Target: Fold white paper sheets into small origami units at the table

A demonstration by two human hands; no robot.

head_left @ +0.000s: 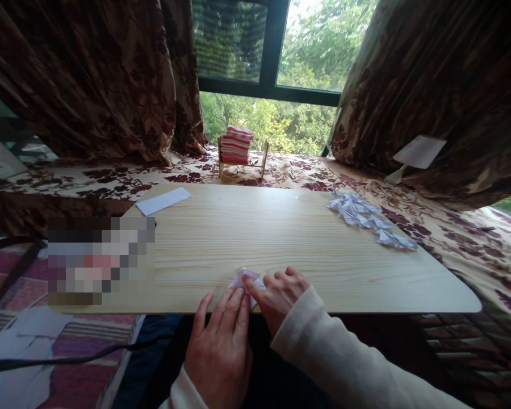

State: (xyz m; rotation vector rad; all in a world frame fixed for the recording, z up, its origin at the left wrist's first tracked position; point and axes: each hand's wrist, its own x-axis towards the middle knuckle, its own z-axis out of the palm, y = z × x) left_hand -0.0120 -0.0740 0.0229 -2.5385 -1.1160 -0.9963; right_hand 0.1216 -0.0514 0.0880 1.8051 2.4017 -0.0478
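A small piece of folded white paper (239, 278) lies at the near edge of the wooden table, partly covered by my fingers. My left hand (222, 338) rests with its fingers stretched out, their tips on the lower left side of the paper. From the right, my right hand (284, 292) presses an extended index finger onto the paper. Its other fingers are curled, and its thumb is hidden. Toward the right far edge of the table lies a pile of folded white paper pieces (357, 218), pointed in shape and overlapping.
The pale wooden table (204, 238) has a flat white paper strip (164, 201) at its far left corner. A blurred-out patch (102, 261) covers its left end. Beyond stand a small rack (242, 165) with folded striped cloths (237, 145) and a white lamp (420, 151).
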